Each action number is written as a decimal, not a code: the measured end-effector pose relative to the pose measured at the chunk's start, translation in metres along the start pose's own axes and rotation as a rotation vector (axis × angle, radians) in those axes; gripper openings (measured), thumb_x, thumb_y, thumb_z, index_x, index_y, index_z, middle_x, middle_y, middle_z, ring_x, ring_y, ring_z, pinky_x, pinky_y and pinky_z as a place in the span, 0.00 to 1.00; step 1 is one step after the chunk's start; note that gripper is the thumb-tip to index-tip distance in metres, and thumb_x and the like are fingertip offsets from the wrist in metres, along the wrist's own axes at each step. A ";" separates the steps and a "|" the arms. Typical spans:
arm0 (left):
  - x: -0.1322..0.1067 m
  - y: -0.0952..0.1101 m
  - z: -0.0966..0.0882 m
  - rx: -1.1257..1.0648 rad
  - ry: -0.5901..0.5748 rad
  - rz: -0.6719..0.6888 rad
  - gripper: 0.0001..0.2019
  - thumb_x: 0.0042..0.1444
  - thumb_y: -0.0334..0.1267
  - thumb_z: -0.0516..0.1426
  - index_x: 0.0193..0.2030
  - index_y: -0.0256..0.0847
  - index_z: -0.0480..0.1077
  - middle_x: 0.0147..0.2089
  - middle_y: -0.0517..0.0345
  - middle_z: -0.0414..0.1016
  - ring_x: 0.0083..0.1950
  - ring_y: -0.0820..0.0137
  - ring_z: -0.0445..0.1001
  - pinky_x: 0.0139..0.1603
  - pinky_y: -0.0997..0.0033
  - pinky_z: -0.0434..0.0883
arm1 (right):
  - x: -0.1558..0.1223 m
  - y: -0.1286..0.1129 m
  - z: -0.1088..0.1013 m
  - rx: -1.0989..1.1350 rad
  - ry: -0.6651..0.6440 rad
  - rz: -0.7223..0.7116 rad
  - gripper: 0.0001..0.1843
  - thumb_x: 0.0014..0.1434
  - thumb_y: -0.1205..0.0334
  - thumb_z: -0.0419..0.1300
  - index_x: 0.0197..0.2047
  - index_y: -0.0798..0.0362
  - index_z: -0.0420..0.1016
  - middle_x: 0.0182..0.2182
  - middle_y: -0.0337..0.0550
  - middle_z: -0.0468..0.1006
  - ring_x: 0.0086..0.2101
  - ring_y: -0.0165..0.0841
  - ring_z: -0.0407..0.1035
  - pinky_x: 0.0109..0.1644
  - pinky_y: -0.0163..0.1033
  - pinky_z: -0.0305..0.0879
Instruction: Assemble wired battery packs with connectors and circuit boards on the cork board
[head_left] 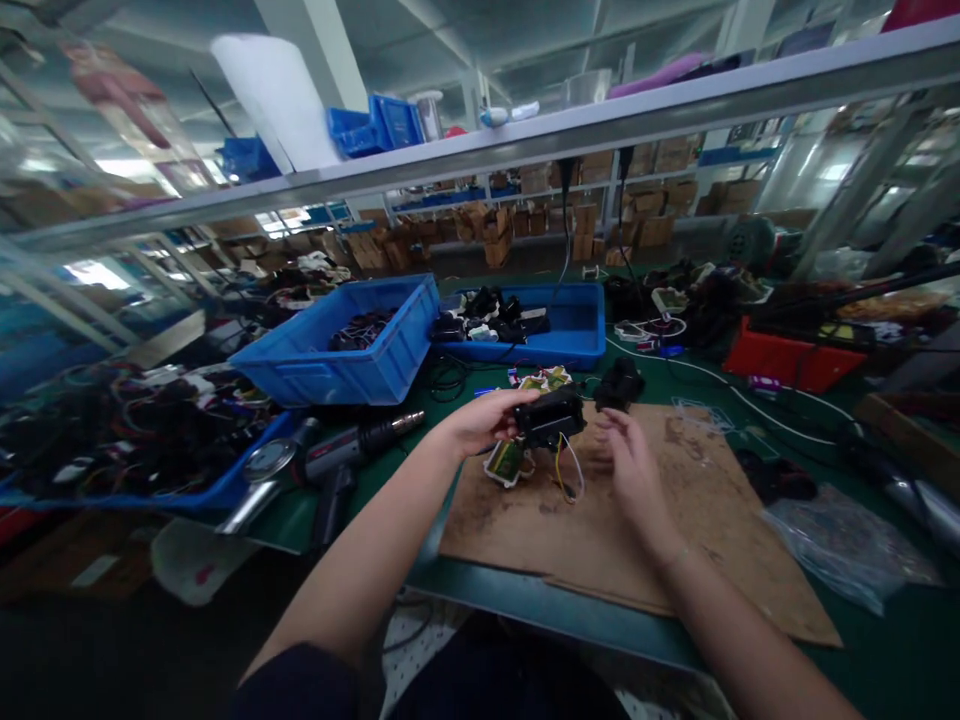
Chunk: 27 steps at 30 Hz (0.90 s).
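Note:
My left hand (491, 420) grips a black plastic housing (551, 418) by its left end, above a sheet of cardboard (570, 540). Yellow and white wires (571, 468) hang from the housing. Just to its right, my right hand (626, 460) is apart from it, fingers loosely spread with nothing in them. Under the left hand lies a green circuit board in a white frame (506, 463). More such boards (547, 380) sit behind the housing, beside a black part (621, 383).
A deep blue bin (330, 370) and a shallow blue tray (577, 340) hold dark parts. At left lies a heat gun (337, 465). A red box (795, 355) and a clear plastic bag (840, 540) are at right. A shelf (480, 145) crosses above.

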<state>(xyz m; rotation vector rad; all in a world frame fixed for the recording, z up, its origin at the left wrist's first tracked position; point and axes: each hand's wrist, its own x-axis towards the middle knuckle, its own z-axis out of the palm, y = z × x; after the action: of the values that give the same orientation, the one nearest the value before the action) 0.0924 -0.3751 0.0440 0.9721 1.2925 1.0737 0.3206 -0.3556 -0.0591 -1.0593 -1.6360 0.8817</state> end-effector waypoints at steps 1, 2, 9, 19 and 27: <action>0.009 -0.007 0.004 0.045 -0.045 -0.030 0.19 0.45 0.52 0.69 0.31 0.36 0.77 0.20 0.61 0.68 0.18 0.78 0.61 0.16 0.78 0.50 | 0.002 0.002 -0.001 0.010 0.013 -0.009 0.27 0.71 0.46 0.42 0.67 0.51 0.57 0.60 0.56 0.69 0.55 0.42 0.70 0.56 0.50 0.68; 0.018 -0.013 0.009 0.094 -0.088 -0.054 0.20 0.45 0.53 0.69 0.33 0.36 0.78 0.20 0.61 0.68 0.18 0.78 0.61 0.16 0.78 0.49 | 0.004 0.003 -0.001 0.014 0.017 -0.019 0.28 0.71 0.46 0.42 0.68 0.50 0.56 0.62 0.55 0.67 0.57 0.42 0.68 0.58 0.50 0.68; 0.057 -0.042 0.022 0.423 -0.065 0.073 0.17 0.51 0.53 0.65 0.33 0.38 0.79 0.23 0.59 0.74 0.23 0.70 0.70 0.25 0.72 0.65 | 0.010 0.013 -0.001 -0.117 -0.056 -0.087 0.26 0.71 0.46 0.46 0.63 0.50 0.68 0.61 0.52 0.70 0.61 0.43 0.64 0.68 0.55 0.57; -0.050 -0.081 -0.012 0.971 0.478 0.294 0.27 0.57 0.59 0.60 0.55 0.43 0.69 0.51 0.48 0.75 0.52 0.54 0.74 0.53 0.57 0.69 | 0.013 0.022 -0.001 -0.327 -0.019 -0.141 0.20 0.62 0.49 0.60 0.53 0.51 0.72 0.47 0.53 0.72 0.48 0.47 0.69 0.55 0.54 0.67; -0.074 -0.107 -0.003 1.294 0.554 0.308 0.21 0.60 0.54 0.59 0.51 0.41 0.67 0.48 0.48 0.73 0.51 0.55 0.73 0.50 0.60 0.72 | 0.018 0.027 0.003 -0.347 0.070 -0.046 0.16 0.58 0.47 0.63 0.39 0.51 0.68 0.35 0.45 0.72 0.31 0.38 0.68 0.38 0.47 0.67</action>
<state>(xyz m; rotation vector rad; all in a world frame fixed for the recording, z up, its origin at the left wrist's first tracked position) 0.0977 -0.4725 -0.0419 1.9365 2.4516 0.6451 0.3208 -0.3291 -0.0779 -1.2666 -1.7859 0.5341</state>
